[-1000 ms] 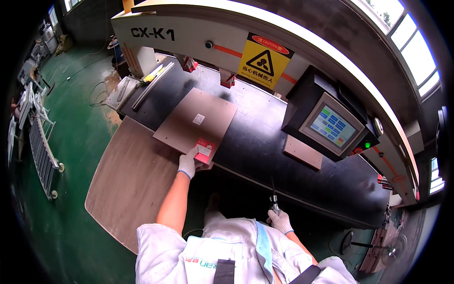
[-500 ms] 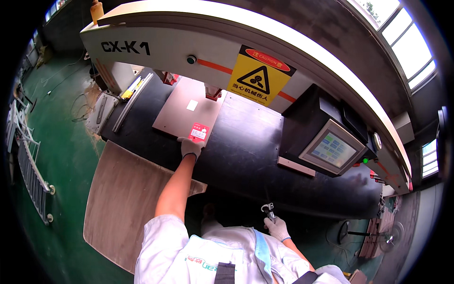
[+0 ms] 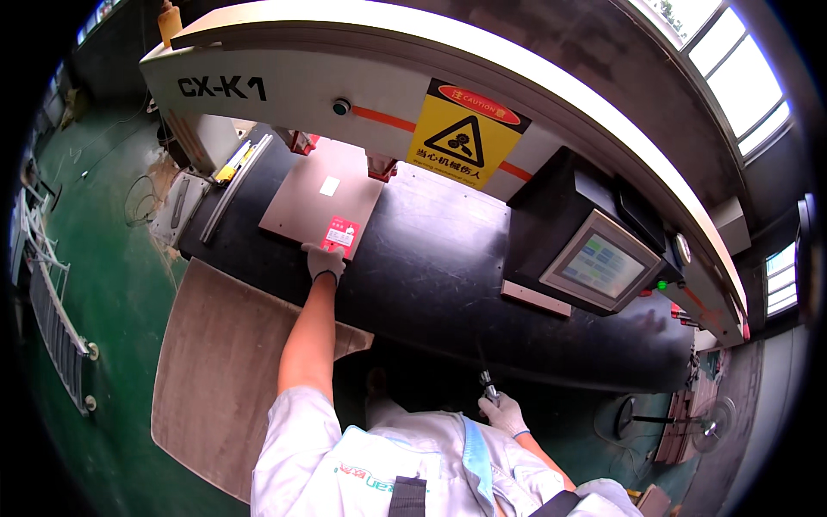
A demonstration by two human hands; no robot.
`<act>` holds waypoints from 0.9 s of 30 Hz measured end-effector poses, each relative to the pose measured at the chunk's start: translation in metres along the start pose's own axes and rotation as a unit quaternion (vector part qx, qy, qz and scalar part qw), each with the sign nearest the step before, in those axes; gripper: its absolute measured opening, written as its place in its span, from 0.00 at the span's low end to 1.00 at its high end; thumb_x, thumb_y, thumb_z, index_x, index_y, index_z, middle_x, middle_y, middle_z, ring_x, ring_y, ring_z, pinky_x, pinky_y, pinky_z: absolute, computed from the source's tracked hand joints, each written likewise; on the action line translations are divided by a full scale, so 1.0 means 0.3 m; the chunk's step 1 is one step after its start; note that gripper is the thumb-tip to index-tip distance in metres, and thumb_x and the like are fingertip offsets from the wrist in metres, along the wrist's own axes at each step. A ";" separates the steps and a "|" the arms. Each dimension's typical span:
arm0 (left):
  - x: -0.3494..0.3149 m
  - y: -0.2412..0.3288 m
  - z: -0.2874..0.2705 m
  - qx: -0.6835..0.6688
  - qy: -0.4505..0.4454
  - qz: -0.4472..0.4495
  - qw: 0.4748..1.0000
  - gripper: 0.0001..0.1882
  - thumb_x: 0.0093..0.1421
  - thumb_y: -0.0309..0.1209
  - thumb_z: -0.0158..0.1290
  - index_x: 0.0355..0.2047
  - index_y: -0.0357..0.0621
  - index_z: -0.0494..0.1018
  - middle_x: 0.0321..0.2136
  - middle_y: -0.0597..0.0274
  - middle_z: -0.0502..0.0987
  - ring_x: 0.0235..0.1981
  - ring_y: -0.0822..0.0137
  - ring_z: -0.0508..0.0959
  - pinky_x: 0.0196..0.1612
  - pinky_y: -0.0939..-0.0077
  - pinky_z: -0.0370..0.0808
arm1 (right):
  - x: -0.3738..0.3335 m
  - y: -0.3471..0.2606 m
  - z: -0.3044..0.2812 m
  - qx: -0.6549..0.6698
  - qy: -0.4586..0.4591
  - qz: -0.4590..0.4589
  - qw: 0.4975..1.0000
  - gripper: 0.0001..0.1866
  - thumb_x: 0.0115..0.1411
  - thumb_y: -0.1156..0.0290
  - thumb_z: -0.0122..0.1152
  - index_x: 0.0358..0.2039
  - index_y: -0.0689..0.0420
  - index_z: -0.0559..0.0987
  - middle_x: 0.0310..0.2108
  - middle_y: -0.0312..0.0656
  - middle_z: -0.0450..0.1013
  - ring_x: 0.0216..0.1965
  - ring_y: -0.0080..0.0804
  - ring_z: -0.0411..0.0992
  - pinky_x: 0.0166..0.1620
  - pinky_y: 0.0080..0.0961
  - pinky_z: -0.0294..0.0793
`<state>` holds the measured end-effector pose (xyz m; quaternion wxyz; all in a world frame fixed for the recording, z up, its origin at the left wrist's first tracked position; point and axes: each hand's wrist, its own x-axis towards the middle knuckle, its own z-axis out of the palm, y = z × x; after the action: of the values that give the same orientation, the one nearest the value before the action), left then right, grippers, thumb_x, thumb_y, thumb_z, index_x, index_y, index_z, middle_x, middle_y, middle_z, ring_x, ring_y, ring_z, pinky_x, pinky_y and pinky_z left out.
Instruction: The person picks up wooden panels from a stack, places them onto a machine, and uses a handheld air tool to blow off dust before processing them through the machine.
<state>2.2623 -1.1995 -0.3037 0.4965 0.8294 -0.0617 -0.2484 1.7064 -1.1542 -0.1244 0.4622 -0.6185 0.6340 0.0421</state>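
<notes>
A flat brownish-pink panel (image 3: pixel 297 207) lies on the black machine table, its far part under the machine's beam. It bears a white label (image 3: pixel 329 186) and a red-and-white label (image 3: pixel 342 233) near its front right corner. My gloved left hand (image 3: pixel 326 261) grips the panel's near edge beside the red label; its thumb and part of its fingers are hidden. Low in front of my body, my gloved right hand (image 3: pixel 504 415) is closed round a silver air gun (image 3: pixel 489 388) with a thin nozzle pointing toward the table.
Red clamp parts (image 3: pixel 381 167) hang under the white beam (image 3: pixel 301 82). A control screen (image 3: pixel 601 262) stands right, above a narrow strip (image 3: pixel 536 298). A brown board (image 3: pixel 224 362) sits low at left. A ladder-like frame (image 3: pixel 56 319) and a fan (image 3: pixel 711 426) stand farther out.
The panel has slid a little to the left, with my left hand moving along on its edge. The air gun has turned slightly in my right hand. My view has shifted slightly.
</notes>
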 end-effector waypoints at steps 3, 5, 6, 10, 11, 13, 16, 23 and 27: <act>-0.014 0.060 -0.042 0.055 0.048 0.030 0.997 0.44 0.61 0.37 0.62 0.67 0.19 0.54 0.48 0.34 0.81 0.50 0.48 0.84 0.54 0.60 0.81 | 0.018 0.070 0.004 0.005 0.055 -0.070 0.996 0.20 0.63 0.55 0.66 0.39 0.63 0.79 0.27 0.38 0.77 0.26 0.25 0.73 0.33 0.28 0.74; -0.086 0.204 -0.024 0.138 0.175 0.140 0.965 0.35 0.63 0.39 0.62 0.63 0.27 0.66 0.46 0.40 0.83 0.47 0.49 0.85 0.53 0.58 0.81 | 0.005 0.161 0.010 0.026 0.109 -0.054 0.992 0.20 0.64 0.56 0.66 0.39 0.62 0.79 0.26 0.37 0.76 0.25 0.25 0.73 0.32 0.28 0.74; -0.061 0.303 -0.050 0.074 0.186 0.245 0.949 0.30 0.63 0.40 0.62 0.59 0.32 0.71 0.44 0.44 0.83 0.45 0.49 0.85 0.52 0.57 0.81 | 0.019 0.188 0.011 0.034 0.140 -0.053 0.988 0.19 0.64 0.56 0.66 0.40 0.62 0.78 0.26 0.36 0.75 0.25 0.24 0.72 0.31 0.27 0.73; -0.056 0.826 -0.102 -0.265 0.012 0.330 0.906 0.14 0.66 0.34 0.61 0.48 0.39 0.79 0.41 0.50 0.84 0.39 0.53 0.84 0.45 0.59 0.80 | -0.015 0.246 -0.039 0.011 0.149 -0.007 0.989 0.23 0.67 0.51 0.64 0.41 0.63 0.77 0.29 0.48 0.78 0.33 0.47 0.79 0.41 0.41 0.76; -0.007 0.875 -0.162 -0.301 0.009 0.339 0.891 0.13 0.67 0.31 0.59 0.49 0.36 0.77 0.41 0.51 0.84 0.38 0.58 0.85 0.43 0.64 0.81 | -0.019 0.235 -0.054 0.013 0.150 0.002 0.989 0.23 0.69 0.52 0.62 0.41 0.63 0.77 0.29 0.46 0.78 0.33 0.42 0.78 0.41 0.39 0.76; -0.011 0.943 -0.176 -0.415 -0.033 0.312 0.854 0.13 0.70 0.27 0.58 0.50 0.30 0.75 0.43 0.48 0.83 0.37 0.58 0.86 0.41 0.69 0.84 | -0.018 0.244 -0.088 0.027 0.180 0.028 0.983 0.23 0.71 0.52 0.59 0.41 0.63 0.77 0.28 0.44 0.78 0.32 0.38 0.78 0.40 0.38 0.76; 0.066 0.929 -0.260 -0.529 -0.206 0.243 0.786 0.19 0.73 0.28 0.55 0.59 0.27 0.71 0.51 0.43 0.79 0.50 0.51 0.83 0.49 0.67 0.84 | 0.003 0.320 -0.121 0.022 0.203 0.038 0.978 0.23 0.72 0.51 0.56 0.40 0.63 0.76 0.28 0.46 0.78 0.32 0.42 0.79 0.40 0.40 0.76; 0.012 1.052 -0.259 -0.380 -0.085 0.140 0.910 0.21 0.74 0.34 0.54 0.62 0.34 0.72 0.55 0.48 0.77 0.54 0.56 0.82 0.51 0.67 0.83 | 0.111 0.270 -0.311 -0.100 0.208 0.050 0.972 0.25 0.70 0.50 0.57 0.47 0.63 0.80 0.45 0.61 0.81 0.50 0.63 0.78 0.53 0.52 0.75; -0.030 0.963 -0.206 -0.395 -0.076 0.124 0.907 0.22 0.72 0.39 0.59 0.61 0.41 0.74 0.53 0.54 0.79 0.50 0.58 0.83 0.49 0.66 0.83 | 0.271 0.252 -0.496 -0.151 0.206 0.069 0.964 0.26 0.69 0.52 0.57 0.51 0.63 0.82 0.51 0.63 0.80 0.56 0.62 0.76 0.59 0.50 0.75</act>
<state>2.3253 -1.2916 -0.0299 0.8042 0.5297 -0.0980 -0.2513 1.5804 -1.2903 -0.1306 0.2189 -0.6312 0.7430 0.0403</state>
